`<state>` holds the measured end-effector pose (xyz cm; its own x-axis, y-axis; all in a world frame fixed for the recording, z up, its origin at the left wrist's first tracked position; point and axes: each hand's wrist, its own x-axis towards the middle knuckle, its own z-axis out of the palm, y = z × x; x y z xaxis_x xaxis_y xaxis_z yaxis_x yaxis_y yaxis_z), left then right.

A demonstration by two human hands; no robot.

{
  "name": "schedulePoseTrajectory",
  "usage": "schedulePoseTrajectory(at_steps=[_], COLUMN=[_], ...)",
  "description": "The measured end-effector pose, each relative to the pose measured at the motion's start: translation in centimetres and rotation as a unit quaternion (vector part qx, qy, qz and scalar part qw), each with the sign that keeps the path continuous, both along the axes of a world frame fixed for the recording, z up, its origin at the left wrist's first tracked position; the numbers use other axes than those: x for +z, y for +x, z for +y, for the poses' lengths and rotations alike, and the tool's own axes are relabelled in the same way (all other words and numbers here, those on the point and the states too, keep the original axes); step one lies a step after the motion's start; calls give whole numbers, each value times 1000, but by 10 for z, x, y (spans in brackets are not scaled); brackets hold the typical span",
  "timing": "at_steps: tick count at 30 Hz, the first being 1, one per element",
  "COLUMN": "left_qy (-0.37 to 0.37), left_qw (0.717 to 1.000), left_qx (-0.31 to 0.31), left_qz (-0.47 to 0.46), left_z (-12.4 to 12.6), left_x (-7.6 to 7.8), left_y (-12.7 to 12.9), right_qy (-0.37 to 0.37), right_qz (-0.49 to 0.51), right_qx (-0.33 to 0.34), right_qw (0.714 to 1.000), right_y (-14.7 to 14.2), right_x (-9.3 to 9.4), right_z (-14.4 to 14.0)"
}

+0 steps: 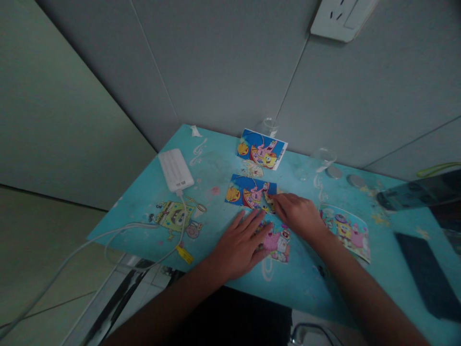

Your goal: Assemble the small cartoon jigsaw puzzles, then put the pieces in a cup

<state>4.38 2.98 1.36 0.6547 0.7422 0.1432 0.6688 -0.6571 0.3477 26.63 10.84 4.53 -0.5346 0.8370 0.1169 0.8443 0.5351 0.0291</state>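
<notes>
On my head view the left hand (pixel 239 247) lies palm down, fingers spread, over a pink picture (pixel 281 242) on the turquoise worktop (pixel 219 161), close to the lower edge of a blue picture (pixel 248 193). I see the right hand (pixel 298 211) with its grip gathered at the blue picture's right end; I cannot tell whether it pinches a piece. A matching card (pixel 256 148) sits just beyond, with a clear cup (pixel 270 126) behind it. Leftward I make out a white power bank (pixel 176 170) with a cable (pixel 184 216) plugged in; rightward, another cartoon picture (pixel 351 235).
</notes>
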Motion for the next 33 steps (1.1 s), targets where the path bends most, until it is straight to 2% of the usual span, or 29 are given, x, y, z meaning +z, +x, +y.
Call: schedulePoseTrajectory(at_steps=[6,11,16,20,26,33], left_qy=[6,43,69,85,90,80], left_qw=[1000,999,997,995,992,993], left_qx=[-17,12,-17,-54,-92,-88], left_qz=[-15,-13,-5,-7,-5,-14], left_z=[6,34,70,88,100,102], left_x=[13,24,13,1,-9,-11], left_y=[-9,-22,-25,-21,-17,-17], right_qy=[-5,-4,-2,-3,-7,-8], right_qz=[10,9,11,15,40,110], right_qx=[35,47,45,37,36,49], right_qw=[999,999,999,999,999,993], right_y=[-3,-5,-6,-7,-4,-2], right_x=[-3,-4,-4,-5,-8,-13], right_z=[-4,-7,-11,-16,-19,-15])
